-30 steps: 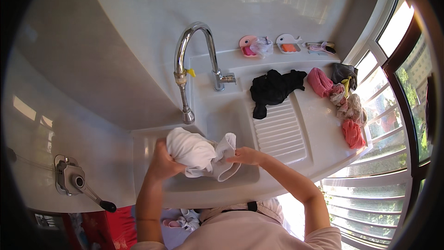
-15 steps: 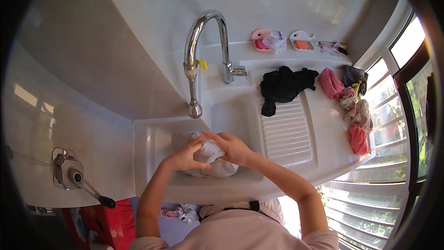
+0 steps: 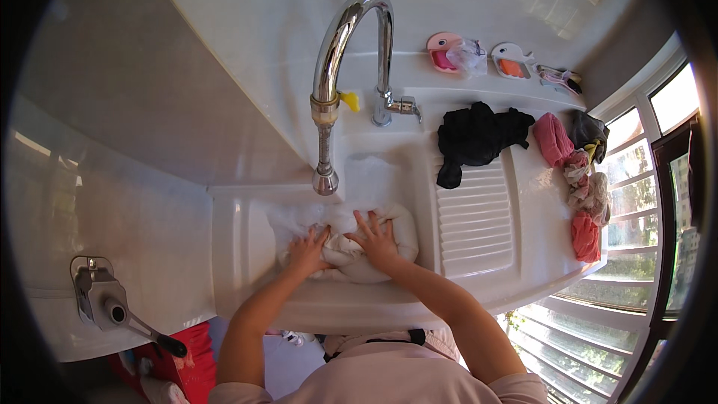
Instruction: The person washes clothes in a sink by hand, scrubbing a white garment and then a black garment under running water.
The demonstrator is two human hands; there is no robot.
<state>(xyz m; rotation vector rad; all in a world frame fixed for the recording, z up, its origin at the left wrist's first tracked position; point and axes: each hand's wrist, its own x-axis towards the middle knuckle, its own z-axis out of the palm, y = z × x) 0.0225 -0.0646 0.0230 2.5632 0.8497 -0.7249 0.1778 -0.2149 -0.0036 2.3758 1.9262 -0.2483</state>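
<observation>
A bulky white cloth (image 3: pixel 404 233) lies bunched in the basin of the white sink (image 3: pixel 250 303), with what looks like water around it. Pressing on its left part is my left hand (image 3: pixel 307 251), fingers spread. My right hand (image 3: pixel 376 244) rests on the middle of the cloth, its fingers also stretched apart. Neither hand grips anything. Above the far side of the cloth hangs the spout of a chrome faucet (image 3: pixel 326 179), with a small yellow tab on it.
A black garment (image 3: pixel 479 135) lies over the ribbed washboard (image 3: pixel 476 224). Along the right edge sit a pink cloth (image 3: pixel 553 139), a coral cloth (image 3: pixel 585 237) and other bundles. Fish-shaped soap dishes (image 3: pixel 513 52) stand on the back ledge. A lever handle (image 3: pixel 112 307) juts out at the left.
Both hands have gone from cupping a bunched part of the cloth to pressing down with spread fingers. The cloth now lies flatter and wider. The whole view has shifted slightly.
</observation>
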